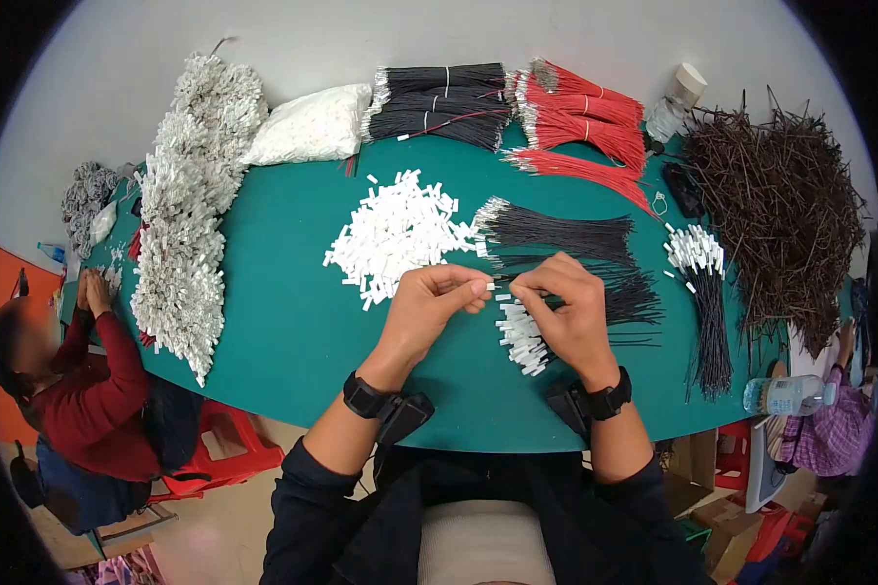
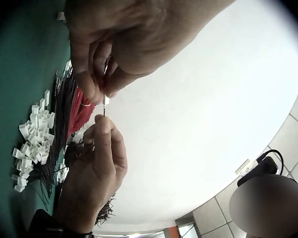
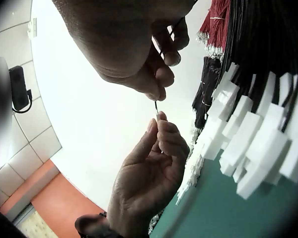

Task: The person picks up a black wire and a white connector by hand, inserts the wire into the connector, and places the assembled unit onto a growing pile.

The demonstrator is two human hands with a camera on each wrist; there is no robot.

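Observation:
In the head view the left hand (image 1: 433,304) pinches a small white connector (image 1: 490,287) between thumb and forefinger. Facing it, the right hand (image 1: 570,310) pinches the end of a black wire (image 3: 156,105), its metal tip pointing at the connector. From the left wrist view, a white connector (image 2: 107,100) sits at the left fingertips, with the wire's tip just below it. Whether the tip is inside the connector, I cannot tell. Beneath the right hand lies a bunch of black wires with white connectors (image 1: 522,338).
A heap of white connectors (image 1: 395,234) lies beyond the left hand. Black wires (image 1: 566,234) and red bundles (image 1: 585,127) lie farther back. At right are a finished-looking bunch (image 1: 710,322), a brown wire pile (image 1: 780,205) and a bottle (image 1: 788,395). Another person (image 1: 93,409) sits at left.

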